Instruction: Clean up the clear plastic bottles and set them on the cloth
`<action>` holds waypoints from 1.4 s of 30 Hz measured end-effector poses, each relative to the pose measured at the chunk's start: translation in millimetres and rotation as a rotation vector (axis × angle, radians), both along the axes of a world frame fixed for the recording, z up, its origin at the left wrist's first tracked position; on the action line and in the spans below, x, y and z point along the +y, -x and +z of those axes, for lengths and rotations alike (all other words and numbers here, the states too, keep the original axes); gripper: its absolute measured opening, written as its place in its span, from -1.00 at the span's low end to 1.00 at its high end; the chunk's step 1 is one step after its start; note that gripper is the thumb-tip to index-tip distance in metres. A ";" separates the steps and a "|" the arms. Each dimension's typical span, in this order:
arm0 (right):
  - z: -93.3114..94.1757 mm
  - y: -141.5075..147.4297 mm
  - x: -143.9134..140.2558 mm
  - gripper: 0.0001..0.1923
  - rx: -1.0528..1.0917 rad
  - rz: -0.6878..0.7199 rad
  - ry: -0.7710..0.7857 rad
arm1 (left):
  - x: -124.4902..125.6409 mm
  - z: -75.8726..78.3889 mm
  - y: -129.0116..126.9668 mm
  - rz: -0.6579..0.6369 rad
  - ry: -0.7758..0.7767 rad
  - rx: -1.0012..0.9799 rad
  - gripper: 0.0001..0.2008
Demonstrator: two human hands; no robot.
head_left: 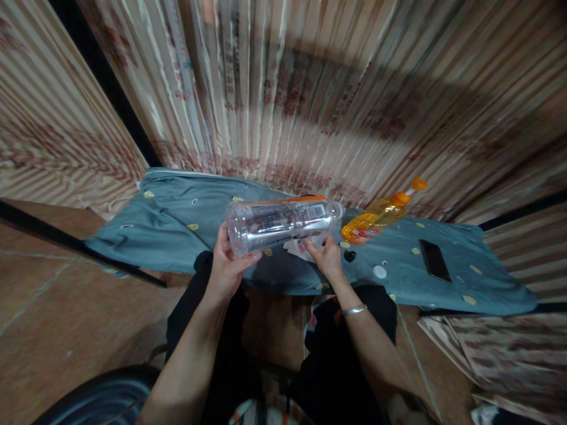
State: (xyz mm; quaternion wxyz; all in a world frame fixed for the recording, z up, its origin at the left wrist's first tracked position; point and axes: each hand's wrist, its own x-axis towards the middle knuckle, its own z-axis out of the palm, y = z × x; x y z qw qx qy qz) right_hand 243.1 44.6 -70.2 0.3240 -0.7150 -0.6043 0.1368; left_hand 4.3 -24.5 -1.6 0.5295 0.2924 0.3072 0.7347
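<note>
A large clear plastic bottle (283,221) with a printed label and barcode lies sideways in the air above the bench, its neck toward the right. My left hand (228,262) is closed round the bottle's base end, thumb along the near side. Close to the neck end, my right hand (326,257) pinches a crumpled white tissue (297,248) against the bottle's underside; its far fingers are hidden behind the bottle. Right of that hand are an orange pump bottle (374,219) of yellow liquid, a small black cap (349,256) and a white disc (380,271).
The bench is spread with a blue-green cloth (172,206) patterned in yellow. A black phone (434,260) lies toward its right end. Behind it hangs a striped curtain (283,106), and dark metal poles (106,88) frame the sides. At lower left is a round black object (101,398).
</note>
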 end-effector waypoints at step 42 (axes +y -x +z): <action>8.1 -1.3 0.3 -0.55 0.005 0.069 -0.011 | 22.8 -14.1 -3.3 0.105 0.405 -0.615 -0.48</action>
